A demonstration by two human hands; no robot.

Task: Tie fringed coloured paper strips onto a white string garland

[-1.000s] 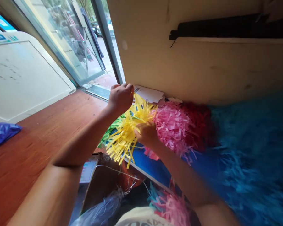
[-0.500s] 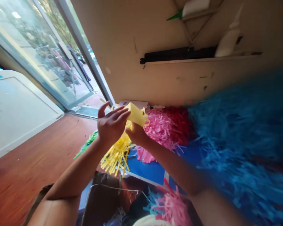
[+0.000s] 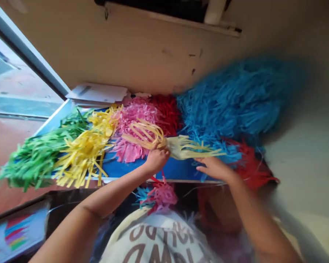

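The only lettering close by is on the person's pale shirt (image 3: 159, 241) at the bottom edge: big brown characters, too blurred and cropped to read. The stack of white papers (image 3: 98, 93) against the wall carries print too small to make out. The left hand (image 3: 157, 159) has its fingers curled tight around the waist of a pale yellow paper tassel (image 3: 181, 146), whose strips fan out to both sides over the front of a blue board (image 3: 117, 168). The right hand (image 3: 212, 168) lies just beneath the tassel's right-hand strips with its fingers stretched out and gripping nothing; whether it touches the strips cannot be told through the blur. Across the board lie heaps of shredded paper: green (image 3: 38, 153), yellow (image 3: 84, 146), pink (image 3: 137, 120), red (image 3: 166, 109) and a large blue mound (image 3: 230, 98). A small pink and blue tuft (image 3: 160, 193) sits below the board's edge. Behind them stands a scuffed cream wall (image 3: 142, 47), and a reddish-brown floor (image 3: 5, 135) shows at left.
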